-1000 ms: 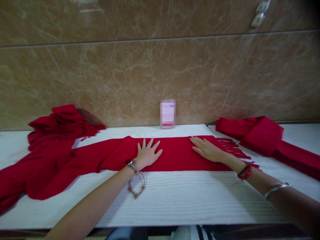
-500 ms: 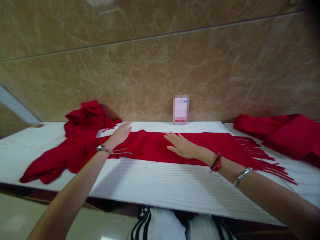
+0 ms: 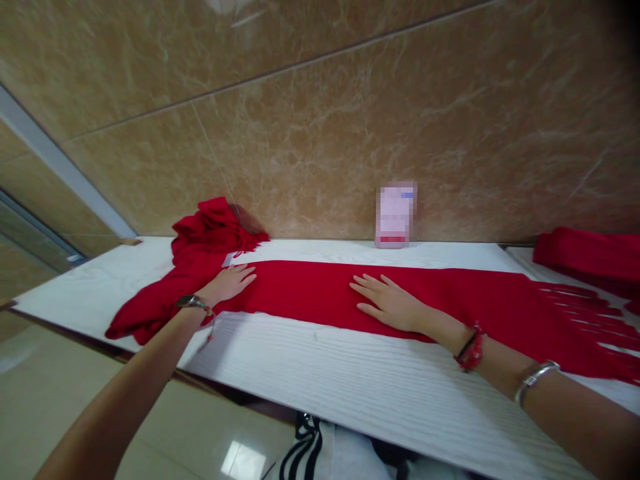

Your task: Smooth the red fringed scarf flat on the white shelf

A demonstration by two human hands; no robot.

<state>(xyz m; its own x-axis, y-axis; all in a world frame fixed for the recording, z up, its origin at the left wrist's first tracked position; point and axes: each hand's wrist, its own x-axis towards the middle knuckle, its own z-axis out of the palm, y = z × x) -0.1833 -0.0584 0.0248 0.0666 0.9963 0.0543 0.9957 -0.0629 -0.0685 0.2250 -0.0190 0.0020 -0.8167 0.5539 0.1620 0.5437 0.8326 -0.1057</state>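
Note:
A long red scarf (image 3: 305, 293) lies stretched flat across the white table, its fringed end at the right. Toward its left end the cloth is bunched into a loose heap (image 3: 200, 243). My left hand (image 3: 229, 283) rests palm down where the flat part meets the heap, fingers extended. Flat on the middle of the scarf is my right hand (image 3: 393, 303), its fingers spread and pointing left. Neither hand grips the fabric.
A pixelated phone-like object (image 3: 394, 215) leans upright against the brown tiled wall (image 3: 320, 147). Another folded red cloth (image 3: 585, 257) lies at the far right. The white table (image 3: 320, 360) has its front edge close to my legs.
The view has turned left. My left hand has moved down onto the scarf toward the heap, and the cloth's far edge now lies smoother. My right hand stays over the scarf's middle.

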